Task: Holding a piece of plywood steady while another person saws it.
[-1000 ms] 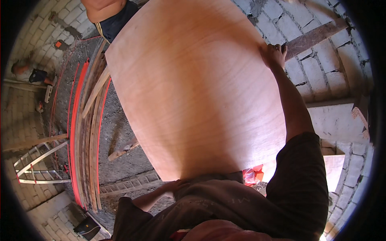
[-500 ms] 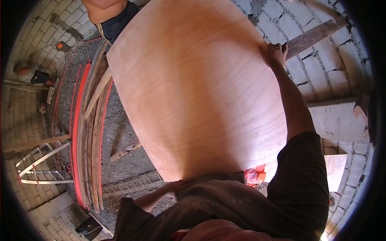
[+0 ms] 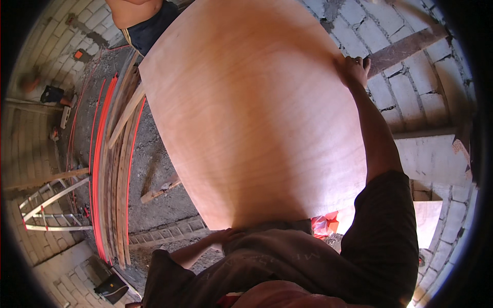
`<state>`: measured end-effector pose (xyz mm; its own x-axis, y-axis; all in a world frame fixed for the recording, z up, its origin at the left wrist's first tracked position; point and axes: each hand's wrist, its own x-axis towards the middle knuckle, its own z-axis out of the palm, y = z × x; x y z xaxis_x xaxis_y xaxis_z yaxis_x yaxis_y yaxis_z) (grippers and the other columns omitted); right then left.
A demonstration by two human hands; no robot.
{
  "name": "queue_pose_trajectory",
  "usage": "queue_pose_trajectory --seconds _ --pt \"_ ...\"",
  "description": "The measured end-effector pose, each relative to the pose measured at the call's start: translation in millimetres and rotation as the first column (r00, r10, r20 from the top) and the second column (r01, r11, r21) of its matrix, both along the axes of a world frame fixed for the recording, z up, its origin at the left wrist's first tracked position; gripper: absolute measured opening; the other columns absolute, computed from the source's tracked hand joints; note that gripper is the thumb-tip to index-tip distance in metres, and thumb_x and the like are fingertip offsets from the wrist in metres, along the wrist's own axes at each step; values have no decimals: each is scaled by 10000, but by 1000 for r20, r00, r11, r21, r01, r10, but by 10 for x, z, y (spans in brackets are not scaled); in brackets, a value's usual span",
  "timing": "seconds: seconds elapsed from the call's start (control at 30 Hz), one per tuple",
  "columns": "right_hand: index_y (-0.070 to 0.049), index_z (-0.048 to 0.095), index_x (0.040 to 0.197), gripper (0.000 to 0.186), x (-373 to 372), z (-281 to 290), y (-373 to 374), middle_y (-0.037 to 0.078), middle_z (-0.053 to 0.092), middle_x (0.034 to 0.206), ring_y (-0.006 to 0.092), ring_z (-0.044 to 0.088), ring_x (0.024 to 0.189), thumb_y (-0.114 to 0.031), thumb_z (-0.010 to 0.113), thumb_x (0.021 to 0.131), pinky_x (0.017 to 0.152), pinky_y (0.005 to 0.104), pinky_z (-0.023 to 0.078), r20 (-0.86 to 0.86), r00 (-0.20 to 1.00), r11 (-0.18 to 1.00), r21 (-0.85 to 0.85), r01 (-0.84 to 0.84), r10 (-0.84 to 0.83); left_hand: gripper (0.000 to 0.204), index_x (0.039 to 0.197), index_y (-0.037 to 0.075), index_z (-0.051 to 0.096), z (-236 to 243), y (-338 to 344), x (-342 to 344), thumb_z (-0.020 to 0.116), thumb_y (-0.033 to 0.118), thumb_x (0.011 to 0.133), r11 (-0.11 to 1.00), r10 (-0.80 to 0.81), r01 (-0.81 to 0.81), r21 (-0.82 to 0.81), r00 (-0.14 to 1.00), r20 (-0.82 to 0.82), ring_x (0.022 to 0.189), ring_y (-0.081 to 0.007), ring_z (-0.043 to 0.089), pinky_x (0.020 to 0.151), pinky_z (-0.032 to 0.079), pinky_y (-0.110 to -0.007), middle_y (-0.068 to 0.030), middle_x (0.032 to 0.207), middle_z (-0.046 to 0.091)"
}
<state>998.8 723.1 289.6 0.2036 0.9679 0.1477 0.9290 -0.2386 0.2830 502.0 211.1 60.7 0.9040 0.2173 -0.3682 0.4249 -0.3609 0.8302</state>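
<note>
A large, reddish-tan plywood sheet [image 3: 246, 123] fills the middle of the view, its near edge against my shirt. My right hand [image 3: 357, 70] is closed over the sheet's right edge, arm stretched forward, with the thumb and fingertips showing. My left hand [image 3: 226, 237] is low by my waist at the sheet's near left corner. It is closed on the near edge, its fingers partly hidden. At the far left end of the sheet stands another person [image 3: 137, 18] in dark shorts, whose hands are out of sight.
Long timber boards [image 3: 115, 169] and orange-red tubes [image 3: 104, 154] lie left on the gravel floor. Beyond them are a metal stepladder [image 3: 54, 205] and another person [image 3: 51, 96]. A wooden plank [image 3: 405, 49] rests by the right block wall [image 3: 411, 92]. A red plastic bag [image 3: 323, 224] shows below the sheet.
The plywood's far left edge has shifted very slightly to the right in view. Both my hands keep their places on the sheet.
</note>
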Motion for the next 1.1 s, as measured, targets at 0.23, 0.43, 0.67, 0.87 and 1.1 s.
queue_pose_trajectory --seconds 0.23,0.43,0.67,0.87,1.1 --pt "-48 606 1158 700 14 -17 2 137 608 1200 268 412 1283 -639 313 921 1148 550 71 43 999 999 24 -24 23 1070 1495 146 201 -124 -66 -8 775 336 612 998 28 -28 -58 1000 -2 1298 -382 381 1067 363 -459 -167 1497 269" --pt "-53 605 1158 685 8 -17 -6 133 612 1193 267 420 1272 -629 315 925 1145 556 73 40 999 999 32 -22 21 1071 1496 149 198 -163 -110 -28 772 310 607 999 35 -35 -7 999 12 1292 -378 389 1057 375 -461 -168 1494 269" --pt "-46 604 1153 682 -13 5 -18 136 602 1210 270 418 1277 -623 316 928 1142 555 81 46 999 1000 18 -26 25 1077 1496 153 193 -7 -9 -14 773 275 597 1000 23 -23 -8 1000 1 1277 -371 406 1051 383 -460 -176 1455 316" --pt "-43 599 1152 675 1 -5 -13 141 605 1207 272 425 1274 -618 326 928 1141 557 88 35 999 999 15 -30 29 1050 1495 167 194 -16 -26 -31 759 289 618 999 37 -37 -10 999 14 1271 -367 413 1048 388 -457 -172 1453 320" --pt "-38 595 1155 672 7 1 -13 142 614 1189 274 436 1265 -614 337 926 1141 551 97 32 999 999 25 -40 39 972 1491 169 198 -163 -88 -15 719 276 678 999 1 -1 33 1000 11 1266 -362 420 1037 402 -452 -164 1461 301"
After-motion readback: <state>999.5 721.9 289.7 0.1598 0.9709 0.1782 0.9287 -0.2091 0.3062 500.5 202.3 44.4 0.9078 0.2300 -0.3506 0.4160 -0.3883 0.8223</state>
